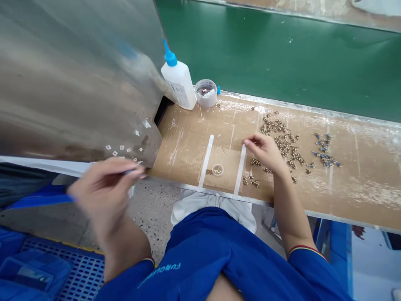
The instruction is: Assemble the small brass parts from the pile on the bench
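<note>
Right hand (265,152) pinched, any held item unclear, beside brass fittings (283,144): tiny, light, hard, best taken singly. Left hand (105,188) grasps a slim blue strip (130,171), blurred.

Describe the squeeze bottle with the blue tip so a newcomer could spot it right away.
Start at the cardboard-covered bench below the green panel. At its left end, beside the steel sheet, a white squeeze bottle stands at the back edge. Its blue nozzle sets it apart from the short round tub next to it.
</note>
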Tool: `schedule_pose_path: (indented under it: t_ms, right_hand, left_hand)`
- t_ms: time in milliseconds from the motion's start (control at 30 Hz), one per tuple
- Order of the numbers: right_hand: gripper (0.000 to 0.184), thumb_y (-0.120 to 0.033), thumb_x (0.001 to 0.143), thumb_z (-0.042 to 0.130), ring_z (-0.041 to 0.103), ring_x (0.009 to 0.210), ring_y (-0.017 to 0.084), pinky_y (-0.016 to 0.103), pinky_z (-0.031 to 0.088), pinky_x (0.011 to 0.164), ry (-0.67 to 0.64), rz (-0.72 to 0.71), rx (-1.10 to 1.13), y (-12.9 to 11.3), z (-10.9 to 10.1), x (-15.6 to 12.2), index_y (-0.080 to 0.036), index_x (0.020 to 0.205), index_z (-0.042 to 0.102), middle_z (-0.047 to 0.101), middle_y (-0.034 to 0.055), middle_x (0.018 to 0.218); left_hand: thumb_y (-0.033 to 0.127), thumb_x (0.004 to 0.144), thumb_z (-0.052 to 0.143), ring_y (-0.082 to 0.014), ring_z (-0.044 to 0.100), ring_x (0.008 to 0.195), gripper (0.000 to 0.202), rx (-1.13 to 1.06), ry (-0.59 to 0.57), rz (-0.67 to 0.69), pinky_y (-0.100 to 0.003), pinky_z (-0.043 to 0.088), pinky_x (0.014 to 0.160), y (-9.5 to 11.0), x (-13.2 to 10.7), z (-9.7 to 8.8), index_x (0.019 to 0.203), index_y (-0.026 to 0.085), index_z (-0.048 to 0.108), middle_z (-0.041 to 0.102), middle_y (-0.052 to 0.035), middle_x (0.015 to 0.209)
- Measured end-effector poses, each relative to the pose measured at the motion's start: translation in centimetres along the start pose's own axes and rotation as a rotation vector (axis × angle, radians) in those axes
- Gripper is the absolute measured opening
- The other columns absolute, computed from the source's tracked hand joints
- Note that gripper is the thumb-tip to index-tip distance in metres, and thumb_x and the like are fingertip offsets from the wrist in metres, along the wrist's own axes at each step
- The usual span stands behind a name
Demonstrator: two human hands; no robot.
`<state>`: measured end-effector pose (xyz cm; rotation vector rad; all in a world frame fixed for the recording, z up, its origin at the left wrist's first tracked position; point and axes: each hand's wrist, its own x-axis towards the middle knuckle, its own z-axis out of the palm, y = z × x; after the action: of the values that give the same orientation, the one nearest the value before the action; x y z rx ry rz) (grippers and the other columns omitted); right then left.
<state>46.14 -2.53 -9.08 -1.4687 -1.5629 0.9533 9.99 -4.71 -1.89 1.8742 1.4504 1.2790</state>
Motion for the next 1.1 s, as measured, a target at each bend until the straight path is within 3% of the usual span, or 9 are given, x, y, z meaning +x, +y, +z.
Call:
schedule_pose_path:
  t_ms: [33,100,267,333,400,533,667,900,1100]
  right_hand:
    - [0.033,-0.055,0.092,0.07,0.061,0.071,0.017,0.035,0.05,0.067,-0.087,-0.017,0.019,-0.4,0.8,-0.2,-0.024,0.079,0.068,0.07,0.0032,0.078]
    - [0.036,-0.058,0.093,0.068,0.064,0.075,0.018,0.034,0.05,0.069,-0.211,-0.03,0.045,-0.8,2.0,-0.4,-0.023,0.083,0.07,0.073,0.0041,0.082]
    - [0.035,-0.057,0.094,0.067,0.066,0.079,0.018,0.033,0.052,0.074,-0.332,-0.027,0.096,-0.4,3.2,-0.4,-0.022,0.089,0.071,0.076,0.0041,0.087]
    - [0.029,-0.051,0.092,0.071,0.068,0.08,0.018,0.034,0.055,0.076,-0.394,-0.001,0.143,-0.2,3.5,-0.3,-0.022,0.093,0.072,0.076,0.0044,0.09]
    - [0.024,-0.044,0.089,0.076,0.07,0.081,0.018,0.035,0.058,0.076,-0.477,0.048,0.208,0.0,3.9,-0.3,-0.022,0.098,0.072,0.077,0.0045,0.092]
    - [0.029,-0.037,0.08,0.085,0.072,0.078,0.017,0.034,0.061,0.074,-0.563,0.114,0.321,0.5,4.9,-0.5,-0.023,0.102,0.072,0.078,0.0034,0.091]
    - [0.021,-0.038,0.086,0.081,0.072,0.074,0.016,0.032,0.059,0.068,-0.539,0.084,0.297,1.0,5.5,-0.6,-0.022,0.099,0.074,0.077,0.0032,0.085]
    - [0.024,-0.043,0.099,0.069,0.069,0.077,0.017,0.033,0.056,0.07,-0.505,-0.125,0.147,1.4,5.3,-0.5,-0.021,0.091,0.076,0.076,0.0063,0.089]
    - [0.023,-0.037,0.103,0.062,0.07,0.087,0.017,0.033,0.056,0.077,-0.427,-0.342,0.024,1.4,6.4,-1.0,-0.021,0.094,0.076,0.073,0.0069,0.099]
  left_hand:
    - [0.026,0.079,0.08,-0.0154,0.063,0.067,0.01,-0.101,-0.056,-0.029,-0.035,0.053,0.064,-0.7,0.8,1.8,0.081,0.035,0.076,0.072,0.0065,0.075]
    - [0.029,0.079,0.081,-0.0143,0.065,0.065,0.007,-0.242,-0.287,-0.087,-0.032,0.054,0.062,-2.1,3.1,6.1,0.075,0.027,0.076,0.074,0.002,0.074]
    - [0.035,0.083,0.077,-0.0136,0.07,0.078,0.021,-0.409,-0.662,-0.047,-0.026,0.058,0.072,-4.4,8.6,17.4,0.092,0.017,0.081,0.078,-0.0068,0.089]
    - [0.032,0.083,0.077,-0.0129,0.07,0.081,0.02,-0.493,-0.779,-0.05,-0.025,0.058,0.074,-4.9,9.5,20.7,0.095,0.016,0.081,0.078,-0.0079,0.094]
    - [0.031,0.082,0.077,-0.0131,0.071,0.084,0.021,-0.551,-0.868,-0.094,-0.025,0.059,0.076,-5.3,9.6,22.6,0.097,0.016,0.081,0.079,-0.0086,0.098]
    - [0.032,0.079,0.081,-0.0126,0.071,0.082,0.027,-0.636,-0.998,-0.217,-0.024,0.059,0.075,-6.2,8.5,23.4,0.099,0.014,0.081,0.079,-0.0089,0.097]
    - [0.036,0.077,0.084,-0.0125,0.071,0.078,0.033,-0.71,-1.053,-0.27,-0.026,0.061,0.074,-6.9,7.4,23.0,0.098,0.012,0.077,0.078,-0.0074,0.09]
    - [0.044,0.076,0.088,-0.0107,0.068,0.069,0.038,-0.8,-1.062,-0.258,-0.023,0.057,0.069,-7.0,7.2,23.4,0.089,0.011,0.072,0.074,-0.0053,0.079]
    - [0.038,0.075,0.087,-0.0078,0.062,0.063,0.033,-0.879,-1.034,-0.228,-0.021,0.053,0.065,-6.9,7.2,23.4,0.087,0.012,0.072,0.07,-0.001,0.071]
